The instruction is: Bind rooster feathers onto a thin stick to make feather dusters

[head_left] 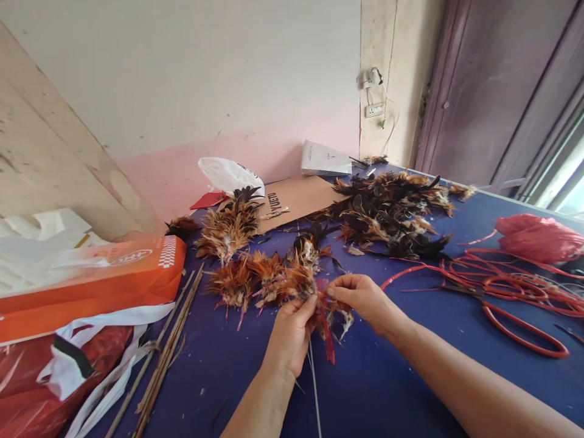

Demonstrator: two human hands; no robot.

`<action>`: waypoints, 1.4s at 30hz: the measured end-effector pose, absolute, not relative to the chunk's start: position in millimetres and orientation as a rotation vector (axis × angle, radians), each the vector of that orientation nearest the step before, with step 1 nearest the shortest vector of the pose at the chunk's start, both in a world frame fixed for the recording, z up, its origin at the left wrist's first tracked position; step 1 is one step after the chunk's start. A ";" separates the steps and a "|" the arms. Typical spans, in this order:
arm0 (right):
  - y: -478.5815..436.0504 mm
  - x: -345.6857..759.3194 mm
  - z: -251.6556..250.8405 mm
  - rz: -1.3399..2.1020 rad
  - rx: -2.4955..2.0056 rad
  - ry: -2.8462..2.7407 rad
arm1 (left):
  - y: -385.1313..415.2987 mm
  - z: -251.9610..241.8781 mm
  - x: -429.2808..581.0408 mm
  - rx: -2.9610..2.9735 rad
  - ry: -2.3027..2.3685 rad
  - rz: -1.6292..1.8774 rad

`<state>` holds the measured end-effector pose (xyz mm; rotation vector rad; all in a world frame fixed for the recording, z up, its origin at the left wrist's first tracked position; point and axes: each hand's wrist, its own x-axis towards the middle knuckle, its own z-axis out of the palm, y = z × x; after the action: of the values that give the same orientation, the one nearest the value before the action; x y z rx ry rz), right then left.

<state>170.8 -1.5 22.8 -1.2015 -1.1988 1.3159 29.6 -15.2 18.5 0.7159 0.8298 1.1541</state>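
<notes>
My left hand is closed around the base of a bunch of feathers, brown and orange with pale fluff at the bottom. Thumb and fingers of my right hand pinch a red plastic ribbon beside that base; its end hangs down below. Just behind and to the left lie tied feather bunches with pink strips at their ends. A taller brown feather bunch sits farther back. Thin white strands run down the table under my left hand.
A dark feather pile lies at the back right. Red-handled scissors rest at the right among loose red ribbon, near a ribbon ball. Thin sticks and an orange bag are at the left; cardboard lies behind.
</notes>
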 end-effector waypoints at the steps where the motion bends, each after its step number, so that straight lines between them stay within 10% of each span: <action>1: -1.6 170.3 22.7 1.312 -1.208 -1.193 | -15.6 17.9 29.2 0.726 0.830 1.154; 15: -1.3 172.9 15.6 1.114 -1.326 -1.418 | -17.8 12.4 28.3 0.945 0.896 1.151; 24: -1.1 195.9 38.9 1.666 -0.679 -0.998 | -4.6 8.1 19.0 0.679 0.812 1.201; 33: 36.8 274.2 35.2 1.412 -0.562 -0.354 | -25.3 17.7 25.0 1.260 0.855 0.607; 42: 26.1 246.2 35.6 1.245 -0.834 -0.770 | -7.5 23.4 10.6 1.207 1.022 1.134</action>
<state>246.2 26.1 35.6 -0.8341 -0.7696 1.2452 10.6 -7.5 23.4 1.2066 1.0223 1.1338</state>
